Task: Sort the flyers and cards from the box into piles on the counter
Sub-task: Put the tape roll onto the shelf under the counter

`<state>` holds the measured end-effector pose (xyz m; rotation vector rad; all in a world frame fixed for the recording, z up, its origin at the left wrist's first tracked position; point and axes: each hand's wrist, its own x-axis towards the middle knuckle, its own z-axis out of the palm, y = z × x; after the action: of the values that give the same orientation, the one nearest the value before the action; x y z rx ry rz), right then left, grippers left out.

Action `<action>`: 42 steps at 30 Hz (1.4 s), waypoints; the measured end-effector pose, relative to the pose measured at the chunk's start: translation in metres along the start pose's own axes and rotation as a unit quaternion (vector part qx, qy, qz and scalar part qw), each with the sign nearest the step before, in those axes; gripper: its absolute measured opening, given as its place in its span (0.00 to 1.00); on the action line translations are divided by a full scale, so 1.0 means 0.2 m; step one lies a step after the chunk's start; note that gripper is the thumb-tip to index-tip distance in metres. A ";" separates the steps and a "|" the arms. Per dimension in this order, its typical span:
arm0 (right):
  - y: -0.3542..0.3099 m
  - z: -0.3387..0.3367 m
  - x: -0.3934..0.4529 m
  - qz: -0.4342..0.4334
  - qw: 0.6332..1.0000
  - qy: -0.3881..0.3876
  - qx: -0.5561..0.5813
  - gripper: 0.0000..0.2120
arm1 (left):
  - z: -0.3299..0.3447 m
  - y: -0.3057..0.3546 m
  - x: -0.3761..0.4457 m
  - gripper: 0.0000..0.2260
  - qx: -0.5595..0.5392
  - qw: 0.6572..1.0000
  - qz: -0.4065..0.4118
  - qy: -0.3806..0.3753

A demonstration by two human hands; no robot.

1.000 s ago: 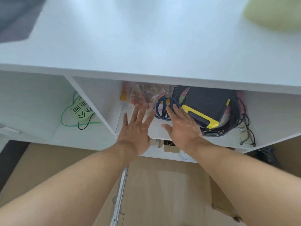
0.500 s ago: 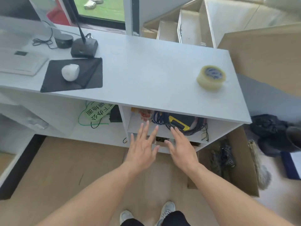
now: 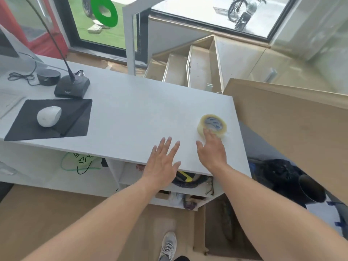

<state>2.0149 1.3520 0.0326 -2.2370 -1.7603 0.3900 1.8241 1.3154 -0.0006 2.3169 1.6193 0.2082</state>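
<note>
The white counter (image 3: pixel 143 110) fills the middle of the view. My left hand (image 3: pixel 162 162) hovers over its front edge with fingers spread and holds nothing. My right hand (image 3: pixel 211 149) reaches forward with straight fingers, its fingertips at the near side of a roll of clear tape (image 3: pixel 211 125) on the counter's right part. No flyers or cards show. A brown cardboard box (image 3: pixel 214 223) stands on the floor below the counter's right end; its contents are dark and unclear.
A white mouse (image 3: pixel 49 115) lies on a black mat (image 3: pixel 75 117) at the left, behind it a microphone base (image 3: pixel 72 87). The shelf (image 3: pixel 195 185) under the counter holds cables and a yellow-black device. A large cardboard sheet (image 3: pixel 291 125) leans at the right.
The view has risen from the shelf to the counter top. Both hands have moved up from the shelf opening to above the counter, the right one reaching the tape roll.
</note>
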 end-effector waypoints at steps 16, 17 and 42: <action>0.26 0.21 0.41 -0.027 0.998 0.022 -0.053 0.24 | 0.27 -0.05 0.26 0.33 0.089 0.995 -0.043 -0.022; 0.26 0.21 0.41 -0.026 0.998 0.030 -0.042 0.23 | 0.27 -0.04 0.26 0.33 0.102 0.994 -0.044 -0.025; -0.12 0.27 -0.37 -0.089 0.993 -0.012 -0.082 0.17 | 0.18 -0.28 -0.54 0.33 0.013 0.999 -0.030 -0.017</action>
<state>1.9563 1.2870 -0.0056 -2.1642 -2.0530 0.2435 1.7457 1.2267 -0.0464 2.2737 1.6823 0.1358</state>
